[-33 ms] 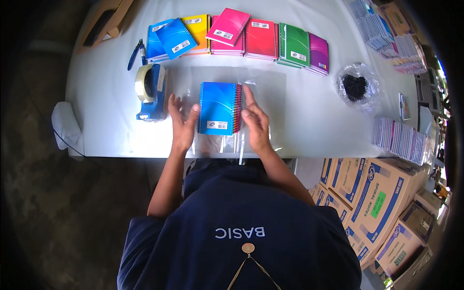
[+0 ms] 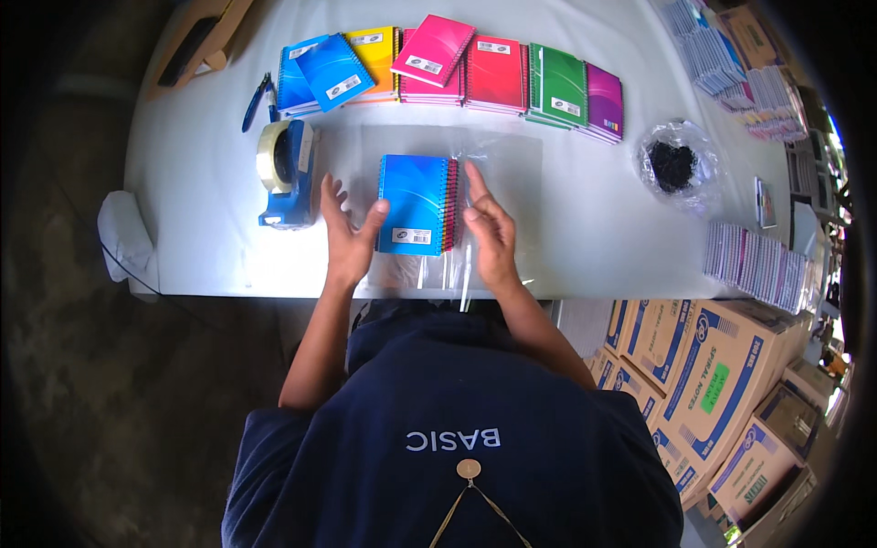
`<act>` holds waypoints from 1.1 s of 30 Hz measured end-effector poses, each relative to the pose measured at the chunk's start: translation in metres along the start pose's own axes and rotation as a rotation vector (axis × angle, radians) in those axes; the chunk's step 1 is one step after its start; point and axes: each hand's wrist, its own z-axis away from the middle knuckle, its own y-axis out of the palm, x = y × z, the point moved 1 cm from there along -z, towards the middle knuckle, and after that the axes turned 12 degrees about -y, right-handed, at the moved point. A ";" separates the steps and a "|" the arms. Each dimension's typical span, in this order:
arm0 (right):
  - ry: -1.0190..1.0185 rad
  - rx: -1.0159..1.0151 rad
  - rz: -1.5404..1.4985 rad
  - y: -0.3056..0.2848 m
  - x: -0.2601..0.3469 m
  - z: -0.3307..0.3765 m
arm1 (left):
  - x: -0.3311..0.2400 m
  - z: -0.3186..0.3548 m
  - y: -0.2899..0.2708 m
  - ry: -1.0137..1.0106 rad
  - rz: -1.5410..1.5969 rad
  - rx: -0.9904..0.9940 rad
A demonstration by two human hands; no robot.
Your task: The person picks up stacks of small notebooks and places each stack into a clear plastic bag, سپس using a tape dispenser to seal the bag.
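Note:
A stack of spiral notebooks (image 2: 411,201) with a blue cover on top lies on clear plastic film (image 2: 523,196) in front of me. Several coloured wire spirals show along its right side. My left hand (image 2: 351,239) is open at the stack's left edge, fingers spread and thumb close to the cover; whether the thumb touches it I cannot tell. Just off the right edge is my right hand (image 2: 493,239), with the index finger stretched forward and the others loosely bent. Nothing is held in either hand.
A blue tape dispenser (image 2: 289,178) with a clear roll stands left, blue-handled pliers (image 2: 259,102) behind it. Coloured notebooks (image 2: 493,73) form a row at the back. A plastic bag of black pieces (image 2: 672,166) and more notebook stacks (image 2: 755,265) lie right, above cardboard boxes (image 2: 703,374).
My right hand has shifted very slightly to the right, away from the stack. My left hand is almost where it was.

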 end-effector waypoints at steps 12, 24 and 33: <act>0.043 -0.066 0.139 -0.064 0.016 0.008 | -0.008 -0.021 -0.018 -0.233 -0.425 0.009; -0.059 -0.022 0.023 -0.031 -0.003 0.000 | -0.055 0.003 0.008 0.085 -0.226 0.163; -0.168 0.105 0.265 -0.007 -0.027 0.015 | -0.013 0.016 0.064 0.440 -0.312 0.110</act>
